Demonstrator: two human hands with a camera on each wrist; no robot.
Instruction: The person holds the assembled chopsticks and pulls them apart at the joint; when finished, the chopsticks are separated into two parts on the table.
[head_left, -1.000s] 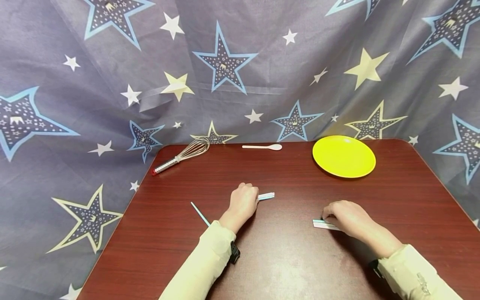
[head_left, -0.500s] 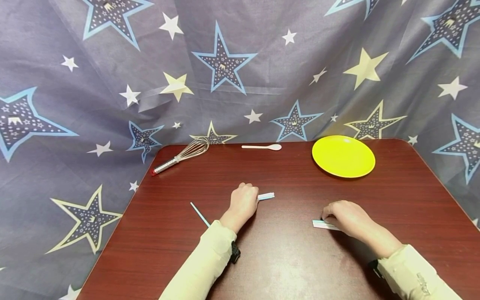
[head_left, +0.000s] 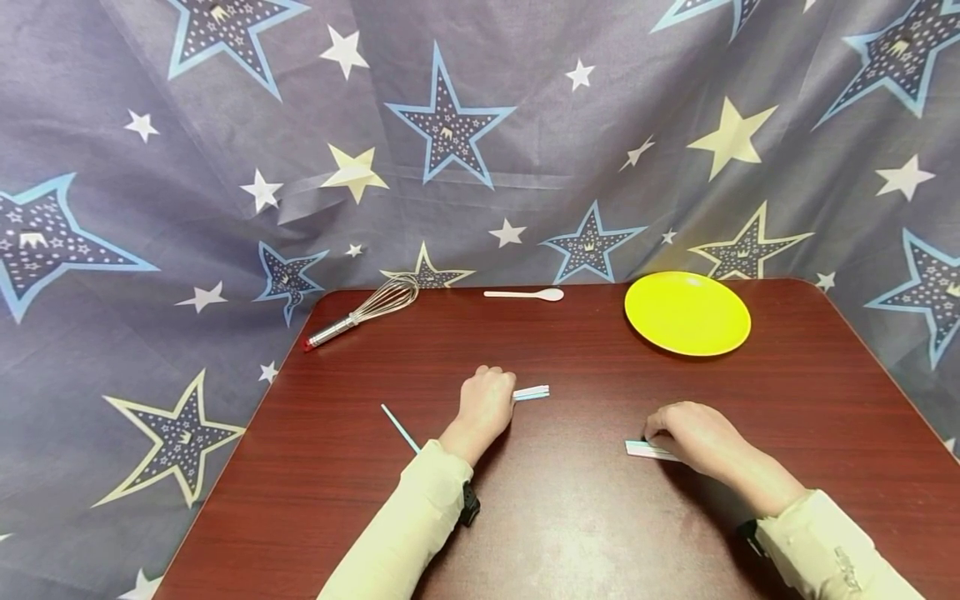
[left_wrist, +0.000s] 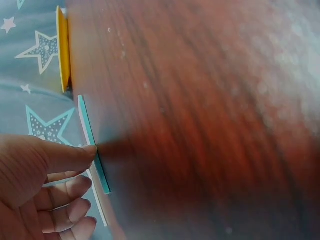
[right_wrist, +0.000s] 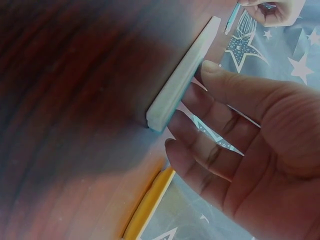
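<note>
In the head view my left hand [head_left: 486, 410] pinches a small bundle of thin light-blue and white sticks [head_left: 532, 392] near the table's middle. The left wrist view shows the thumb tip against a light-blue stick [left_wrist: 102, 175], with a white one behind it. My right hand [head_left: 697, 437] holds a second bundle of white and light-blue sticks [head_left: 645, 451] low over the table to the right. Its thumb tip is at that bundle's upper edge, and the other fingertips disappear behind it in the right wrist view. Left of my left wrist lies a light-blue stick [head_left: 400, 428], partly hidden by the sleeve.
Along the back of the brown table [head_left: 570, 475] lie a whisk [head_left: 367, 308] at left, a white spoon [head_left: 525, 293] in the middle and a yellow plate [head_left: 687, 313] at right. Behind the table hangs a grey curtain [head_left: 540, 183] with printed stars.
The light-blue stick along the right bundle's far edge shows less than a second ago, and more white faces up. Both hands stay almost in place; the left has shifted very slightly.
</note>
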